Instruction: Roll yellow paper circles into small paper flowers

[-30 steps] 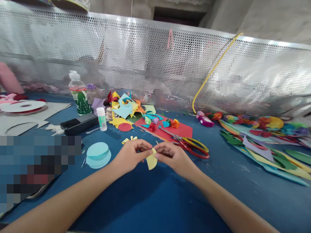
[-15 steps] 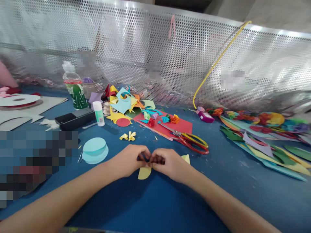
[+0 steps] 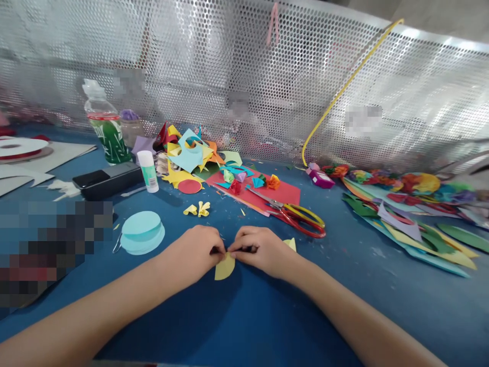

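Between my fingertips, a small pale yellow piece of paper [image 3: 224, 267] with a curved edge shows its lower part; its top is hidden by the fingers. My left hand [image 3: 199, 250] pinches it from the left. From the right, my right hand [image 3: 260, 252] pinches the same paper, its fingertips close to the left ones. Another pale yellow paper piece [image 3: 291, 244] lies partly hidden behind my right wrist. Two small curled yellow paper pieces [image 3: 197, 209] lie just beyond my left hand. Light blue paper circles [image 3: 141, 232] are stacked to the left.
Red-and-yellow-handled scissors [image 3: 300, 218] rest partly on red paper [image 3: 287, 194] with small folded paper bits. A glue stick [image 3: 148, 172] stands near a black device [image 3: 107, 180], a bottle [image 3: 108, 130] and paper scraps [image 3: 187, 153]. Coloured paper sheets [image 3: 410, 239] lie right, before a perforated metal panel [image 3: 214, 61].
The fingers of both hands have closed more tightly together at the top of the yellow paper. The whole view has shifted slightly; the things on the table look unmoved.
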Motion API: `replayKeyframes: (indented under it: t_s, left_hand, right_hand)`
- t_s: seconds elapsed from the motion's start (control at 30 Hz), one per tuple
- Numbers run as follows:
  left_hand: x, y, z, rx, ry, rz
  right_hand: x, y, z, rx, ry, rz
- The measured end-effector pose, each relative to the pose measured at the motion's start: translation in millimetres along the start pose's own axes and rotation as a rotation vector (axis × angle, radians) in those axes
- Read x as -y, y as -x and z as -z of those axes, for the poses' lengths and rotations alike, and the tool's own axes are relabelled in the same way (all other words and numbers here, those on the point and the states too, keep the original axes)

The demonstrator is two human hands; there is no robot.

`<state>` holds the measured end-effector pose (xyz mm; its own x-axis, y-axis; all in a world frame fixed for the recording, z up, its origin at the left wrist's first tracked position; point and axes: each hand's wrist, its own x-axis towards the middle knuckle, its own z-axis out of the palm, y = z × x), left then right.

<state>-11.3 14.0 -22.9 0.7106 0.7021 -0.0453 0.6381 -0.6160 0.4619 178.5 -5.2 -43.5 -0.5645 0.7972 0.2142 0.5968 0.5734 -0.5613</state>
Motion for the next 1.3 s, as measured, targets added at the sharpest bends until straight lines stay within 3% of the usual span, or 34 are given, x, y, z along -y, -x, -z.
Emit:
replayKeyframes:
  t_s: [0.13,0.37,0.77,1.03,1.3]
  left_hand:
    - [-2.2,-0.4,-2.2,-0.037,-0.046,-0.013]
    - [-3.5,-1.3,-0.9,0.014,-0.112,-0.049]
    - [0.2,-0.1,3.1,0.044,-0.047,-0.033]
    - [-0.2,1.0,3.1,0.058,-0.107,-0.141]
    - [-3.0,5.7,9.6,0.096,-0.077,-0.104]
  right_hand:
    - [-2.4,-0.2,0.0,0.015,0.004,0.067]
    - [-1.8,-1.4,1.8,0.09,0.112,0.165]
    - [-4.4,-1.7,2.0,0.132,0.24,0.191]
    - [-3.1,0.4,2.7,0.142,0.408,0.252]
    - [5.3,2.0,8.4,0.181,0.593,0.285]
